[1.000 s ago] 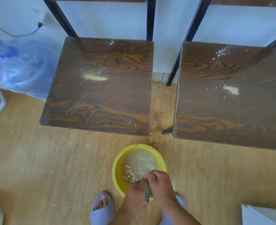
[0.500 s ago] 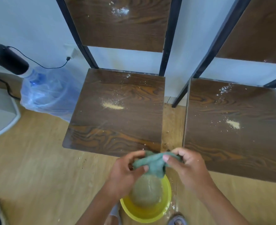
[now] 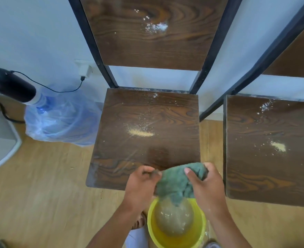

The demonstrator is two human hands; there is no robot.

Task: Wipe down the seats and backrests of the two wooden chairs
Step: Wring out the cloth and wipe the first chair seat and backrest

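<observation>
cloth (image 3: pixel 179 181) now higher over basin (image 3: pixel 176 238) | left hand (image 3: pixel 140 187), right hand (image 3: pixel 206 187) grips pinching it

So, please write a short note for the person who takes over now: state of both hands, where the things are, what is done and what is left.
Left hand and right hand: both grip the green cloth, held above the yellow basin of cloudy water on the floor.
Left chair seat: yellowish powder and white specks, not wiped. Its backrest: white powder patch.
Right chair seat: powder too; its backrest is mostly out of view.
Done: cloth wetted, apparently.
Left: all seats and backrests.
</observation>
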